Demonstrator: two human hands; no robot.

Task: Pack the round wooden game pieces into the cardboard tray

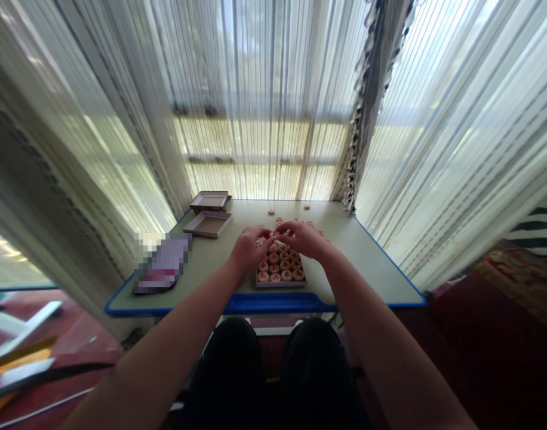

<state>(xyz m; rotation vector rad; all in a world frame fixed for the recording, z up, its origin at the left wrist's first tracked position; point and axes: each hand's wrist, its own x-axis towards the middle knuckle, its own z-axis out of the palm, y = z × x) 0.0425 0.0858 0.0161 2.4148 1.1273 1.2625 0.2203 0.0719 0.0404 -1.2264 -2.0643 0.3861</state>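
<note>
We half-curl our left hand point(251, 248) and right hand point(306, 240) over one box point(281, 285), can't tell what they grip; four pieces point(286, 276) line its near side.

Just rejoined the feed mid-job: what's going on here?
A person's left hand and right hand meet at a small, round, pale piece with red marking, above a shallow, pale-rimmed box; the grip is too blurred to tell. Rows of round, red- or dark-marked pieces sit in the box. Loose round, pale pieces lie beyond it on the pale, blue-edged table.
</note>
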